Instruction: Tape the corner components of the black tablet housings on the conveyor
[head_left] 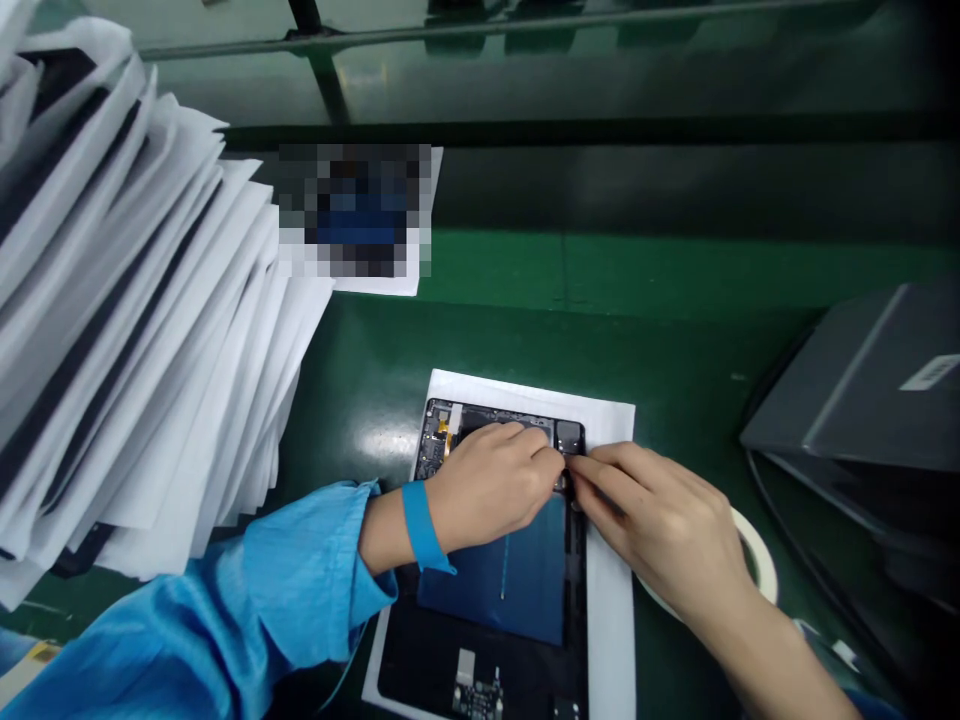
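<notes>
An opened tablet (409,630) with its inner parts bare lies on a white sheet (611,620). A blue battery (525,590) fills much of its middle, and a small circuit board (480,697) shows near the lower edge. My left hand (499,478), with a blue band (424,525) at the wrist, rests over the tablet's upper part, fingers curled closed. From the right, my right hand (664,520) reaches to the tablet's upper right edge, thumb and fingers pinched together. The fingertips of both hands nearly meet there; anything between them is too small or hidden.
On the left leans a tall stack of white sleeves (172,330) with dark panels between them. A roll of tape (763,560) lies partly behind my right forearm. At the right stands a grey box (885,380) beside a dark cable (795,540). Behind is a blurred-out sheet (424,250).
</notes>
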